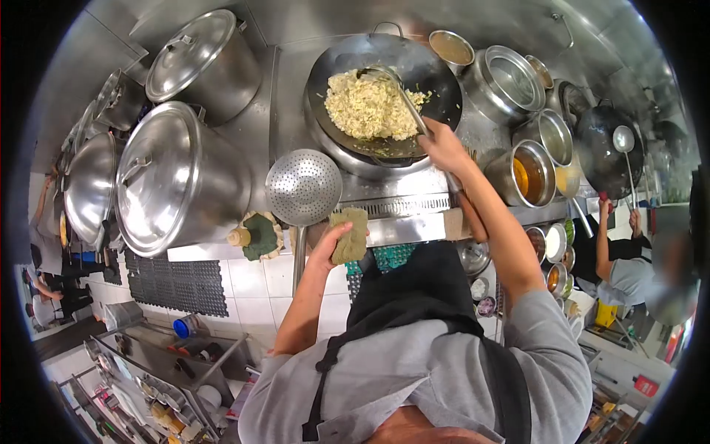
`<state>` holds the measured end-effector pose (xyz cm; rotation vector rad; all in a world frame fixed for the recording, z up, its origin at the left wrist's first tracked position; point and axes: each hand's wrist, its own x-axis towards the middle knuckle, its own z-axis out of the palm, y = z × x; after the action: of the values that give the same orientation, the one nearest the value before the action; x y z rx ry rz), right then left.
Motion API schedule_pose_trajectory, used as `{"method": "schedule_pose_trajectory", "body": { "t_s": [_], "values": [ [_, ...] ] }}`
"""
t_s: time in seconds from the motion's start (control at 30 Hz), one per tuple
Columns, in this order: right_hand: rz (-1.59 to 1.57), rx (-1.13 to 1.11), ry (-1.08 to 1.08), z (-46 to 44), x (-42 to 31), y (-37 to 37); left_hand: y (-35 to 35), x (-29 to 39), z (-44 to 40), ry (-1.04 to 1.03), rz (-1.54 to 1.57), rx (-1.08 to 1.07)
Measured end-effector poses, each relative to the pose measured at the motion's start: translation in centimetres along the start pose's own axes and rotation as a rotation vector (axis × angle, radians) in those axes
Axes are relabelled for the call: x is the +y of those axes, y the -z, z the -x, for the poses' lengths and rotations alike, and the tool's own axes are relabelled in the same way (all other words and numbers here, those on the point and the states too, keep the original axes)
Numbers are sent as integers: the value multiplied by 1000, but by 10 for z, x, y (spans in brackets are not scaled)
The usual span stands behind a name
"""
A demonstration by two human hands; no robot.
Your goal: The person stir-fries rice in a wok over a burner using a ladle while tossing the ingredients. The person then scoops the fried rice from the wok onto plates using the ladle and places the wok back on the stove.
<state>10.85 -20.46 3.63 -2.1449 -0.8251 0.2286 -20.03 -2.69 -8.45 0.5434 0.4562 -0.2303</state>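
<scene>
Fried rice (362,111): pale yellow, loose-grained, specked with green; heaped in a black wok (438,74), with stray grains scattered up the dark metal to the right.

Right hand (444,144): curled tightly around the handle of a ladle (409,103), at the near right rim of the wok.

Ladle: metal, slanting from the right hand up and leftward, bowl end at the far side of the heap.

Left hand (327,248): narrowed on a folded cloth (356,249), thumb laid across the top; low in front of the wok, well apart from the rice.

Folded cloth: olive green, thick, roughly rectangular.

Wok: wide and deep, seated on a steel stove (403,229), loop handle at the far rim.

Strainer (303,185): round, perforated metal, left of the wok; handle passing beside the left hand, contact impossible to tell.

Left side: large lidded pot (159,177), with a second lidded pot (196,55) behind.

Right side: steel pot (502,177) of amber liquid.

Far right: co-worker (629,259) in a grey shirt, near a second wok (597,144).
</scene>
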Motion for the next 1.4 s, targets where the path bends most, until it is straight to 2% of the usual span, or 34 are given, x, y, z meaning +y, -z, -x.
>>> {"method": "schedule_pose_trajectory", "body": {
  "t_s": [0.03, 0.2, 0.3, 0.4, 0.47, 0.53, 0.57, 0.63, 0.73, 0.77, 0.8, 0.87, 0.93, 1.0, 1.07, 1.17, 1.2, 1.27, 1.3, 1.4],
  "values": [
    [164, 88, 201, 14, -10, 9, 1, -2, 3, 12, 5, 21],
    [481, -248, -95, 74, -63, 62, 9, -13, 35, -58, 84, 167],
    [679, -473, -104, 80, 0, 42, 14, -18, 41, -144, 165, 197],
    [449, -210, 68, 15, 64, 27, 22, -25, 33, -189, 185, 202],
    [312, -183, -56, -12, 69, 39, 4, -24, 34, -219, 167, 234],
    [255, -91, -22, -42, 86, 50, -21, -26, 37, -261, 154, 249],
    [265, -7, 76, -62, 111, 54, -30, -24, 34, -276, 169, 233],
    [271, 95, 63, -85, 104, 64, -46, -26, 22, -305, 219, 234],
    [286, -31, -118, -135, 95, 36, -64, -17, -20, -297, 238, 212],
    [209, -169, -225, -135, 72, 23, -63, -13, -37, -281, 216, 172],
    [133, -310, -333, -131, 49, 13, -78, -5, -47, -240, 197, 230],
    [208, -209, 140, -125, 86, -42, -114, 18, -71, -155, 159, 335],
    [194, -204, 266, -83, 85, -40, -121, 29, -100, -113, 170, 346],
    [475, -362, 206, -40, 52, 16, -124, 39, -119, -78, 176, 366],
    [578, -359, 227, -2, 44, 53, -129, 47, -130, -40, 177, 396],
    [599, -235, 78, 62, 42, 60, -100, 38, -168, -56, 107, 324],
    [459, -139, 147, 78, 68, 38, -96, 36, -176, -66, 85, 288],
    [399, -210, 65, 90, 109, -9, -93, 25, -182, -47, 139, 220],
    [395, -191, 95, 89, 108, -11, -91, 17, -184, -108, 101, 242],
    [160, -271, 87, 102, 2, 60, -148, 23, -87, -146, 100, 350]
  ]
}}
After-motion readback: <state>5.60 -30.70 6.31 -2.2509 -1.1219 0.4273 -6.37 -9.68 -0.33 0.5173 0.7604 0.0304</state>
